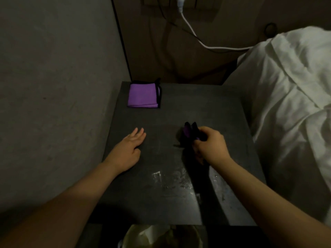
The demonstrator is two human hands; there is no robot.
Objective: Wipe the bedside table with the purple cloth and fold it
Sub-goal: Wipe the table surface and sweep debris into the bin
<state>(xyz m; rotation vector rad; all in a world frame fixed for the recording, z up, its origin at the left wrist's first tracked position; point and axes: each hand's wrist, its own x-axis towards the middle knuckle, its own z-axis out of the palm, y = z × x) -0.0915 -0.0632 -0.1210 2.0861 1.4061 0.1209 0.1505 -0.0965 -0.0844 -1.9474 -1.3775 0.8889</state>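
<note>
The dark bedside table (170, 108) fills the middle of the head view. A folded purple cloth (143, 94) with a black edge lies at its far left corner. My right hand (209, 144) is closed around a second, bunched purple cloth (189, 132) with dark edges, held on the tabletop right of centre. My left hand (129, 149) rests flat on the table's left part, fingers spread, holding nothing. Pale smears and wet marks (172, 179) show on the near part of the tabletop.
A grey wall (53, 86) borders the table on the left. A bed with white bedding (293, 108) stands close on the right. A white cable (198, 40) runs from a wall socket to the bed. A lined bin (161, 237) sits below the table's front edge.
</note>
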